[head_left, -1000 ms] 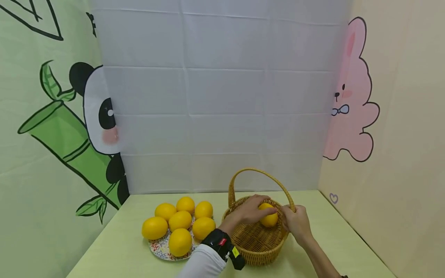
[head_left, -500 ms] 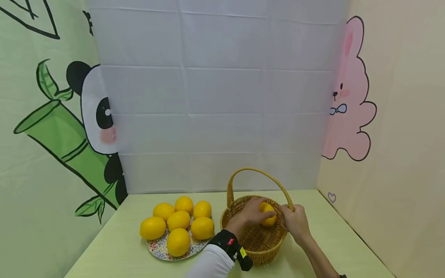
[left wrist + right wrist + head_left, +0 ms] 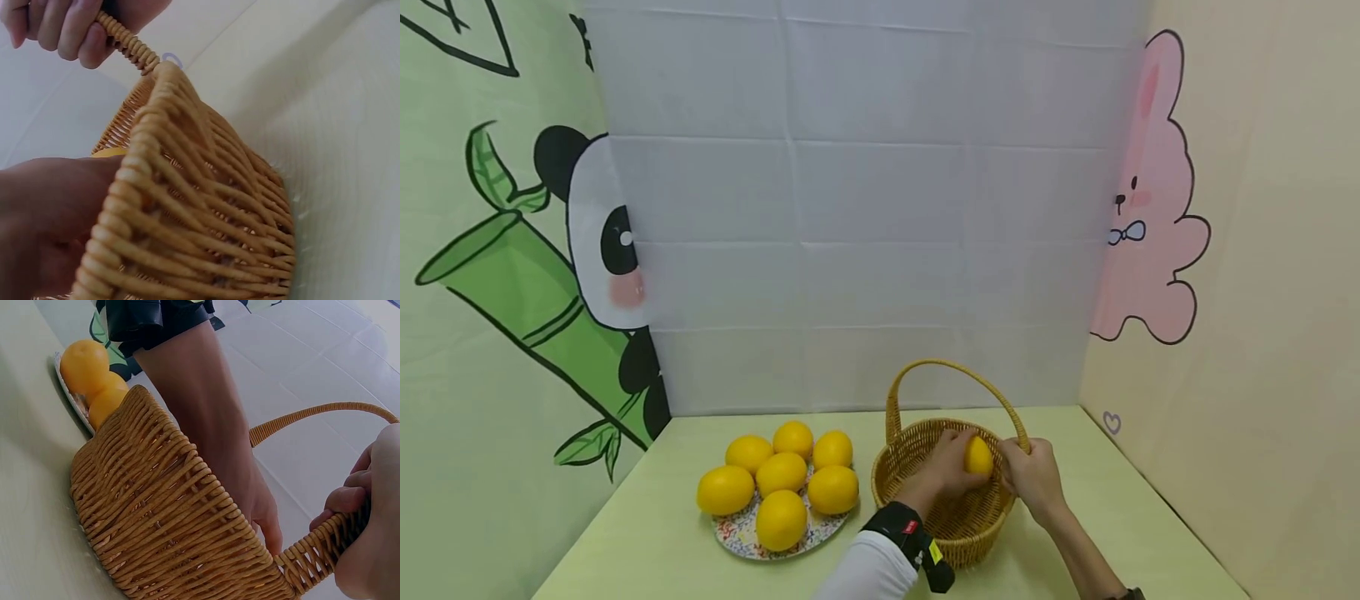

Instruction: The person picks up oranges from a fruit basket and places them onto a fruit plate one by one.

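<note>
In the head view a brown wicker basket [image 3: 958,546] with a tall arched handle stands right of centre on the table. My left hand [image 3: 946,467] reaches down inside it and grips a yellow lemon [image 3: 979,457], thumb and fingers on either side. My right hand [image 3: 1036,479] holds the lower right end of the handle, fingers curled round it; the right wrist view shows this hand [image 3: 375,500] on the wicker handle [image 3: 319,550]. In the left wrist view the basket wall [image 3: 206,206] hides most of the lemon and of the left fingers.
Left of the basket, a round patterned plate [image 3: 741,537] bears several lemons [image 3: 781,521], some overhanging its rim. A white cloth backdrop [image 3: 880,250] stands behind the table [image 3: 640,517], with printed side walls left and right.
My left hand has closed round the lemon and lifted it slightly inside the basket. My right hand keeps its hold on the handle. The whole view has shifted a little.
</note>
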Available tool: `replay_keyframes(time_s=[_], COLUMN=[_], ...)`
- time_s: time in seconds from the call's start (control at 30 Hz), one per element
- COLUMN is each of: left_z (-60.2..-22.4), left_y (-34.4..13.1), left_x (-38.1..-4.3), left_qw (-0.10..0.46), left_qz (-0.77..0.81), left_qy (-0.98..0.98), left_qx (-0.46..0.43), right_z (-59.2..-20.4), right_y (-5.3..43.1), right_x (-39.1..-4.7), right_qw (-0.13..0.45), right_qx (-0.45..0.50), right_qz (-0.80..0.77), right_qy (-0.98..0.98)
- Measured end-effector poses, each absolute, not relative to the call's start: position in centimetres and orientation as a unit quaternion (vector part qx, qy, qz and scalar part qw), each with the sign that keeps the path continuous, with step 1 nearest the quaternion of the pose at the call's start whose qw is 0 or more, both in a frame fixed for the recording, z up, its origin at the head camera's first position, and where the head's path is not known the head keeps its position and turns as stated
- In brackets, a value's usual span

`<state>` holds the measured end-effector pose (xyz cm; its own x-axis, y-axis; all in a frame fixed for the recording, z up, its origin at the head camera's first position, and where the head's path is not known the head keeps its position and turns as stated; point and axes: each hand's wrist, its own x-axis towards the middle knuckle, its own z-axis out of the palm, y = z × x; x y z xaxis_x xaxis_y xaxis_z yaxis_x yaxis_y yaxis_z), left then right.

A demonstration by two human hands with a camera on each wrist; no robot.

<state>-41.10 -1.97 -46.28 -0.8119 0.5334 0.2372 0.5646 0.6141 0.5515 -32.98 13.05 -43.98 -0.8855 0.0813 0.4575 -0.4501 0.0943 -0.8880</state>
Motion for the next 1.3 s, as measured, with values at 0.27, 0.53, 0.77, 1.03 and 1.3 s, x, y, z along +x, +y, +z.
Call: replay_keyframes(time_s=[0.27,0.53,0.77,1.03,1.3], left_z=[-46.5,-46.7,-47.0,-47.1,-45.5], left_y=[-1.6,-1.5,-1.6,-1.8,-2.3], left_x=[-41.3,-41.3,-41.0,-41.1,-40.7], left_qw=[0.05,0.07,0.078,0.082,0.095], left_qz=[-0.296,-0.295,-0.311,-0.31,-0.289], left_qy=[-0.906,-0.91,-0.907,-0.907,-0.906], left_qx=[-0.298,-0.284,-0.273,-0.272,-0.294], right_z=[-43.6,-43.5,-43.6,-43.7,-43.8], right_y=[12.9,12.9,12.9,12.9,13.0], right_x=[-32.9,-33.0,-32.8,-32.8,-32.9], right_qw=[0.202,0.2,0.201,0.202,0.204], right_qx=[0.13,0.125,0.117,0.116,0.115], right_qz=[0.655,0.657,0.658,0.657,0.655], right_qy=[-0.716,-0.716,-0.716,-0.717,-0.719])
